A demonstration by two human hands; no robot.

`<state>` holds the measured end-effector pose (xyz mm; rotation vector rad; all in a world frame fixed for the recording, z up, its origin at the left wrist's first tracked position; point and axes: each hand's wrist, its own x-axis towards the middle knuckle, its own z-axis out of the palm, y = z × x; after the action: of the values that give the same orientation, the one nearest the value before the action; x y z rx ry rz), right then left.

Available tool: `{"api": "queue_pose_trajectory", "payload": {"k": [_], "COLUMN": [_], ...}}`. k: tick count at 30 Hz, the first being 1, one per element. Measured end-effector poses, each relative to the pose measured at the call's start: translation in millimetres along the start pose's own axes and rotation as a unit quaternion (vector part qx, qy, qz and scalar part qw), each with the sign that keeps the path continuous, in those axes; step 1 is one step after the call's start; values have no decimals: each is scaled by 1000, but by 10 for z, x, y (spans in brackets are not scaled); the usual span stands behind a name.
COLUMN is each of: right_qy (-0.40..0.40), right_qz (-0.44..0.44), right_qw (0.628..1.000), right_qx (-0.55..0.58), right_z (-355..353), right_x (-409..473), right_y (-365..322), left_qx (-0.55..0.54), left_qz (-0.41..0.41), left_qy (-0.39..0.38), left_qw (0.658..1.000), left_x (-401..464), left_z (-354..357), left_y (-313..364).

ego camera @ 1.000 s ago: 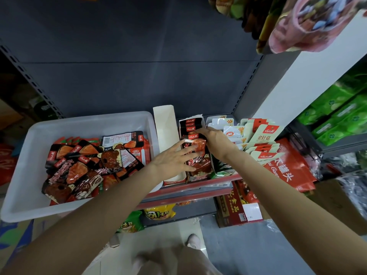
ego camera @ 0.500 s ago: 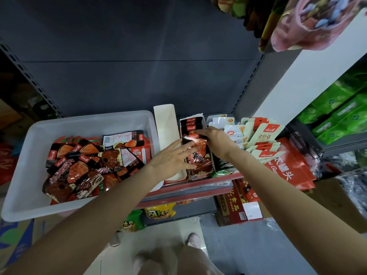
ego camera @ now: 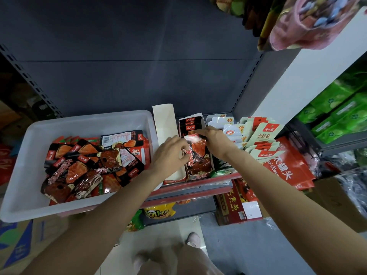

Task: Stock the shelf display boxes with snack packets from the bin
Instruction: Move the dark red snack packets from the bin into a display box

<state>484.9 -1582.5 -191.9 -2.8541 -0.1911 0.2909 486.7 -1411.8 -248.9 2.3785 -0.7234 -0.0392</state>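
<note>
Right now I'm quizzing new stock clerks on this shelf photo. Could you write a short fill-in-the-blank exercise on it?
1. The loose snack packets lie in a ____ plastic bin.
2. Both hands work at a display box that stands to the ____ of the bin.
3. The right hand grips the ____ edge of a packet in that box, while the left hand touches the packet's side.
4. The narrow box between bin and display box holds ____ packets.

Missing words: white; right; top; no

Both hands over a display box [ego camera: 200, 173] of snack packets [ego camera: 196, 153]: left hand [ego camera: 171, 153] touching its left side, right hand [ego camera: 215, 140] pinching a packet top. White bin [ego camera: 79, 122] at left, heaped with packets.
</note>
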Motion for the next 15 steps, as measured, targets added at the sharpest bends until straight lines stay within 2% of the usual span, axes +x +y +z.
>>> {"api": "queue_pose_trajectory", "payload": {"k": [2, 6, 10, 15], "right_qy": [-2, -5, -2, -1], "right_qz": [1, 1, -1, -4], "right_qw": [1000, 1000, 1000, 1000], "right_qx": [6, 13, 15, 18], "right_z": [-8, -19, -8, 1], "right_x": [11, 4, 18, 29], "right_y": [-6, -14, 3, 32], "left_qx": [4, -108, -153, -134], "left_qz": [-90, -211, -231, -263], "left_qy": [3, -95, -99, -101], "left_qw": [996, 967, 956, 950], "left_x": [16, 54, 105, 104], "left_z": [80, 300, 427, 517], "left_y": [29, 50, -18, -9]}}
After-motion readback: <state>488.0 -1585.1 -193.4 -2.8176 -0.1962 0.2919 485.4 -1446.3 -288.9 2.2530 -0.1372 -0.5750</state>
